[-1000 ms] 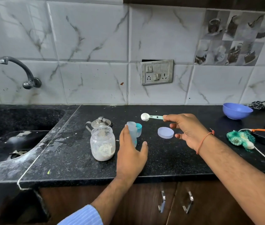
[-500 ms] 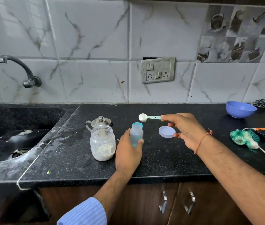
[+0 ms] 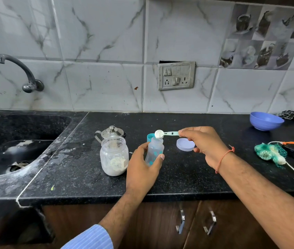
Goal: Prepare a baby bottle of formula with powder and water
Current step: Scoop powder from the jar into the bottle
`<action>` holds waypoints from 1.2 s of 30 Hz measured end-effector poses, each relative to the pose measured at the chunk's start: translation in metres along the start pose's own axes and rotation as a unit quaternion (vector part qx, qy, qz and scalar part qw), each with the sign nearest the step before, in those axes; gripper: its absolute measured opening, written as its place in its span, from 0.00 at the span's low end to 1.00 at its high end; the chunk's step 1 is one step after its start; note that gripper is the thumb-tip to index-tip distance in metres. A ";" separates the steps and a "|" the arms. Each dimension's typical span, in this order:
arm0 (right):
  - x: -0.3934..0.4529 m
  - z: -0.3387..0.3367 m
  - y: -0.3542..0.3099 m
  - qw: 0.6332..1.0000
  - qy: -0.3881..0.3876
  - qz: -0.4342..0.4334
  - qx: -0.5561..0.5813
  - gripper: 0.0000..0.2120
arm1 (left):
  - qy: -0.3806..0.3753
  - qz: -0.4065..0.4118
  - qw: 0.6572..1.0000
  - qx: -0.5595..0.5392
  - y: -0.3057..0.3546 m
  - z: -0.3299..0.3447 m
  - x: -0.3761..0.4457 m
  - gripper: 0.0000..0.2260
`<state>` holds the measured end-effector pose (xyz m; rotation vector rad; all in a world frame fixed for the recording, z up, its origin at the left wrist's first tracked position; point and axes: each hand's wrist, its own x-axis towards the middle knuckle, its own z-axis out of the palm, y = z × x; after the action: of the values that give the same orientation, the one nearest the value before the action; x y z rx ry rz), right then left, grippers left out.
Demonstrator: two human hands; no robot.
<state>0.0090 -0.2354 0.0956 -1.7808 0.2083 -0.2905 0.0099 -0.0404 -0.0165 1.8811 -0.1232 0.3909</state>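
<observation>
The bottle is gripped upright on the counter by the left hand. A powder-filled scoop, pinched by the right hand, is held over its mouth. Powder is seen in the jar beside it.

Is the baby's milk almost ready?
Not yet. The powder jar and baby bottle are already open. The left hand holds the bottle while the right hand brings a heaped scoop over its mouth. Tipping, water, closing remain.
</observation>
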 end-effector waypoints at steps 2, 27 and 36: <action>-0.001 0.000 0.002 1.000 -0.002 -0.003 -0.009 0.05 | -0.002 -0.002 1.000 0.001 0.000 0.001 -0.001 0.27; -0.005 0.007 -0.019 0.852 -0.020 -0.333 -0.404 0.05 | -0.001 0.009 1.000 0.027 -0.006 0.003 0.003 0.29; -0.016 0.005 -0.023 0.703 -0.029 -0.504 -0.502 0.07 | -0.005 0.014 1.000 0.025 -0.005 0.002 0.003 0.28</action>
<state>-0.0050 -0.2206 0.1155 -2.8604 -0.8896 -1.0514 0.0141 -0.0400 -0.0212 1.9319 -0.1471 0.4070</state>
